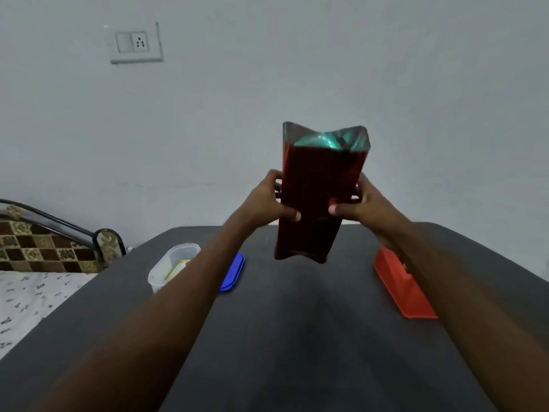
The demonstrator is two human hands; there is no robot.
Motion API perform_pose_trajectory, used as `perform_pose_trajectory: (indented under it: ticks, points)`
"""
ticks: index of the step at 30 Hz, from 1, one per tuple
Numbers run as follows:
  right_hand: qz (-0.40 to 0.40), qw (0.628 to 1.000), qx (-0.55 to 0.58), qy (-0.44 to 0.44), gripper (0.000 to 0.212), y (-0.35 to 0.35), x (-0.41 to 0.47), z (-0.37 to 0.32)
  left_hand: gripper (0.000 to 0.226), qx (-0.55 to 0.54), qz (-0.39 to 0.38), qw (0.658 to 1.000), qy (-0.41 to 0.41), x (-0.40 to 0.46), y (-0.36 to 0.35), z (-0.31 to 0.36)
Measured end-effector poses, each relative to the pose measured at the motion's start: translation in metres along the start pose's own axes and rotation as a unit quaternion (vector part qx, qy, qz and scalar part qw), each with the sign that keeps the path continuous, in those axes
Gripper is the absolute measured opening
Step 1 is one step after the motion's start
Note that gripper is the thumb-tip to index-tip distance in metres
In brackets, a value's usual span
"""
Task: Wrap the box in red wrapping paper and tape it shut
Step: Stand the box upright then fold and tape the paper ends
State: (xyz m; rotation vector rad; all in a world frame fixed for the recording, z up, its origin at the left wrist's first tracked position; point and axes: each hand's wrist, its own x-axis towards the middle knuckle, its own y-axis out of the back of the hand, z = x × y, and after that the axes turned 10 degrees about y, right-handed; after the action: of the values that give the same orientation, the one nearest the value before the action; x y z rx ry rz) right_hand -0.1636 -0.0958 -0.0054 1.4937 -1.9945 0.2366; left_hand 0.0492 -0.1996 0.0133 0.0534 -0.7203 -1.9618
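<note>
Filling most of the upper view is a pale grey wall [297, 69], on which a white switch and socket plate [136, 43] is being seen at upper left. Below it, a dark grey table [297, 337] is being shown stretching toward the camera. At far left, a bed [35, 281] with a white patterned sheet, a brown chequered cover and a dark metal rail is being shown beside the table.

Above the far part of the table, the box wrapped in red wrapping paper [318, 197] is being held upright in the air, clear of the tabletop. The paper is being shown as glossy and dark red, lying smoothly along the tall front face. At the top end the paper is standing open and unfolded past the box, its silvery, teal-tinted inner side being exposed in crumpled flaps. At the bottom end the paper edge is flaring outward slightly, also left unfolded.

The wrapped box is being gripped at mid-height from both sides: the left hand [267, 200] is curled round its left edge with the thumb pressed on the front face, and the right hand [361, 203] is curled round its right edge, thumb likewise on the front.

On the table at right, an orange-red tape dispenser [401, 289] is being partly covered by the right forearm. At left, a clear plastic container [172, 266] is standing open, and a blue lid [234, 275] is lying just beside it.
</note>
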Motion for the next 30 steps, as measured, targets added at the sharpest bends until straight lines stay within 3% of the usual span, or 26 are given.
perform_pose_trajectory:
  ticks: [4,7,10,13,17,22,24,27,30]
  points:
    - [-0.051,0.998,-0.044,-0.017,0.071,0.002,-0.016,0.013,0.102,0.079,-0.013,0.996,0.032,-0.009,-0.01,-0.024]
    - [-0.101,0.993,-0.008,-0.053,0.072,0.006,-0.03,0.021,0.106,0.091,-0.07,0.991,0.064,-0.021,-0.018,-0.043]
    - [-0.112,0.99,0.03,-0.078,0.064,0.006,-0.04,0.028,0.106,0.103,-0.137,0.982,0.079,-0.025,-0.018,-0.057]
    - [-0.11,0.987,0.07,-0.097,0.065,0.004,-0.044,0.033,0.104,0.121,-0.149,0.978,0.082,-0.027,-0.017,-0.053]
    - [-0.121,0.983,0.078,-0.115,0.067,0.009,-0.043,0.036,0.089,0.112,-0.207,0.966,0.106,-0.033,-0.003,-0.031]
    - [-0.133,0.98,0.081,-0.12,0.063,0.014,-0.042,0.037,0.074,0.042,-0.126,0.987,0.093,-0.028,0.033,0.031]
    - [-0.134,0.981,0.073,-0.12,0.059,0.014,-0.042,0.034,0.063,0.109,-0.071,0.989,0.074,-0.018,0.036,0.054]
    - [-0.141,0.981,0.064,-0.113,0.058,0.013,-0.041,0.031,0.034,0.273,-0.02,0.96,0.052,-0.004,0.029,0.074]
    - [-0.138,0.983,0.059,-0.109,0.058,0.014,-0.042,0.032,0.006,0.326,0.044,0.944,0.029,0.003,0.028,0.088]
